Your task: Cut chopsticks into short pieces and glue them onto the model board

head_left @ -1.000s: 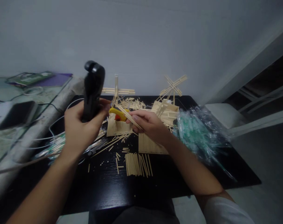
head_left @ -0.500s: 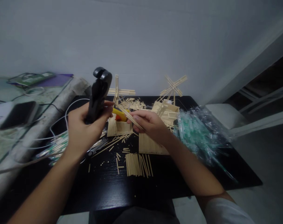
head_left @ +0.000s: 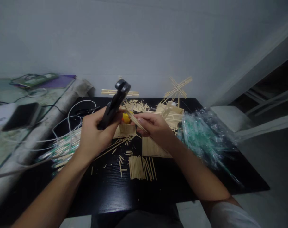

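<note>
The held tool (head_left: pixel 113 106) is black with a dark grey tip; the held sticks (head_left: pixel 137 122) are pale straw. At six o'clock, loose sticks (head_left: pixel 136 167) make straw-coloured stripes on the black counter (head_left: pixel 158 194). Packaging (head_left: pixel 200 136) at three o'clock is green and clear, the wall (head_left: pixel 144 47) at twelve blue-grey.

Can read no text, brand, number or sign anywhere. Shows only a small mark on the white object (head_left: pixel 4 114) at far left, too blurred to decipher.
</note>
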Demonstrator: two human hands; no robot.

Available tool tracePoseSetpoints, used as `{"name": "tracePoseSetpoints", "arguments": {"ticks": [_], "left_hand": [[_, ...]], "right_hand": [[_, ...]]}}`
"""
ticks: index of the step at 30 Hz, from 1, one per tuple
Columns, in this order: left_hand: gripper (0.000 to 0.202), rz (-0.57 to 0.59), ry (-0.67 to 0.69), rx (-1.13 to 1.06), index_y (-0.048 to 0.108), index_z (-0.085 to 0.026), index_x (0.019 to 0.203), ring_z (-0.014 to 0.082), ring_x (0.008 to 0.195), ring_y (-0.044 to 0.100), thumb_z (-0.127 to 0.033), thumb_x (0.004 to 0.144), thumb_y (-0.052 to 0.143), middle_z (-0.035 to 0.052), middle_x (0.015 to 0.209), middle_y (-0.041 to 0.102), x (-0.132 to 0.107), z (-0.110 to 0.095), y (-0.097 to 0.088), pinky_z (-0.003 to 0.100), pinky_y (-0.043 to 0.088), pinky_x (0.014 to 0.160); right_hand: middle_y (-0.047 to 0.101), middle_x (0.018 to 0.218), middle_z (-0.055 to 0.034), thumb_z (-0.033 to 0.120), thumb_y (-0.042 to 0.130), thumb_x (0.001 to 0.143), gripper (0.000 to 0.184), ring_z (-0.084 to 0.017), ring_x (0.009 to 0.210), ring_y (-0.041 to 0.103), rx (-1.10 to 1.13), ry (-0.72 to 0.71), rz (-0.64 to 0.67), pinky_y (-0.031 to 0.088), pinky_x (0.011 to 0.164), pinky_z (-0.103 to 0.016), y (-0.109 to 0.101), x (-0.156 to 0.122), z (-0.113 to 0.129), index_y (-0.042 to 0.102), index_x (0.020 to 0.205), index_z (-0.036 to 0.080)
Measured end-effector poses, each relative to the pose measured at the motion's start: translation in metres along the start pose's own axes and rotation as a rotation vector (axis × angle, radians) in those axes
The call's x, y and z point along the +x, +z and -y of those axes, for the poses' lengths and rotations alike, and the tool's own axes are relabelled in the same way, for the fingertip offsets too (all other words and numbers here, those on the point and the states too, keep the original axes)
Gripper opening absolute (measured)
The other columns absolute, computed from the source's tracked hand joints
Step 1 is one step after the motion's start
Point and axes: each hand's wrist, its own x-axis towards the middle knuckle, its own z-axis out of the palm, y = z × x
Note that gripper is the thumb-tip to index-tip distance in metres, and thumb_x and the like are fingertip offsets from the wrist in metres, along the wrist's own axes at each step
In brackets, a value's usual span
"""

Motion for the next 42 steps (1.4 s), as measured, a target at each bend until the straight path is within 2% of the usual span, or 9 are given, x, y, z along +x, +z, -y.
{"name": "tracePoseSetpoints", "arguments": {"ticks": [8,12,15,17,21,24,27,31,42], "left_hand": [[0.018,0.044,-0.013,-0.006,0.09,-0.029,0.112,0.0188,0.083,0.079,-0.036,0.101,0.077,0.0001,0.094,0.086,0.0,0.0,-0.003,0.032,0.064,0.081],[0.022,0.083,-0.038,-0.007,0.089,-0.028,0.114,0.0194,0.084,0.077,-0.041,0.103,0.076,0.0015,0.099,0.087,0.001,0.0,-0.004,0.033,0.063,0.081],[0.027,0.156,-0.043,-0.001,0.087,-0.025,0.117,0.021,0.089,0.077,-0.044,0.102,0.074,0.0036,0.112,0.087,0.003,-0.002,-0.008,0.034,0.062,0.083],[0.033,0.189,-0.036,0.048,0.084,-0.025,0.125,0.0224,0.091,0.076,-0.045,0.1,0.073,0.0036,0.111,0.086,0.005,-0.002,-0.012,0.035,0.06,0.084],[0.041,0.148,-0.088,0.21,0.075,-0.027,0.136,0.025,0.094,0.074,-0.046,0.101,0.068,0.0029,0.109,0.083,0.012,0.004,-0.022,0.038,0.057,0.085],[0.037,0.144,-0.117,0.369,0.074,-0.027,0.133,0.028,0.096,0.076,-0.044,0.102,0.062,0.0049,0.111,0.084,0.018,0.007,-0.029,0.04,0.055,0.086],[0.04,0.226,-0.119,0.474,0.072,-0.027,0.134,0.0306,0.095,0.076,-0.042,0.101,0.057,0.007,0.11,0.084,0.021,0.008,-0.032,0.042,0.055,0.085],[0.038,0.334,-0.089,0.483,0.073,-0.025,0.13,0.0304,0.094,0.076,-0.039,0.099,0.054,0.0079,0.11,0.083,0.018,0.007,-0.029,0.041,0.056,0.086],[0.045,0.357,-0.032,0.503,0.071,-0.023,0.139,0.032,0.103,0.078,-0.036,0.101,0.052,0.0116,0.121,0.082,0.011,0.011,-0.024,0.047,0.06,0.096]], "right_hand": [[0.067,0.08,0.0006,0.042,0.081,0.101,0.022,-0.008,0.062,0.046,-0.007,0.019,-0.045,0.034,0.054,-0.029,0.002,-0.001,0.001,0.086,0.101,0.021],[0.076,0.096,-0.0037,0.044,0.082,0.101,0.026,-0.008,0.064,0.048,0.0,0.02,-0.069,0.036,0.056,-0.029,0.001,-0.001,-0.001,0.087,0.108,0.02],[0.075,0.096,-0.0037,0.048,0.081,0.101,0.029,-0.009,0.064,0.047,-0.007,-0.003,-0.079,0.037,0.056,-0.03,-0.001,0.001,-0.002,0.084,0.106,0.02],[0.071,0.09,-0.002,0.05,0.081,0.102,0.029,-0.009,0.064,0.046,-0.029,-0.017,-0.085,0.037,0.057,-0.03,-0.002,0.002,0.0,0.082,0.103,0.021],[0.06,0.078,0.0015,0.046,0.083,0.1,0.027,-0.012,0.069,0.049,-0.072,-0.026,-0.089,0.039,0.06,-0.03,-0.005,0.001,0.007,0.085,0.108,0.021],[0.064,0.085,-0.0004,0.044,0.082,0.1,0.028,-0.012,0.072,0.052,-0.074,-0.068,-0.105,0.04,0.06,-0.03,-0.007,0.0,0.009,0.086,0.114,0.02],[0.069,0.091,-0.0017,0.046,0.076,0.105,0.032,-0.011,0.069,0.053,-0.122,-0.123,-0.114,0.041,0.059,-0.03,-0.009,0.001,0.009,0.086,0.121,0.02],[0.072,0.09,-0.0007,0.048,0.071,0.11,0.033,-0.009,0.062,0.046,-0.214,-0.188,-0.112,0.041,0.058,-0.031,-0.01,0.002,0.006,0.086,0.122,0.021],[0.072,0.091,-0.0003,0.043,0.067,0.113,0.025,-0.01,0.063,0.048,-0.256,-0.24,-0.114,0.039,0.059,-0.033,-0.007,0.001,0.006,0.08,0.109,0.022]]}}
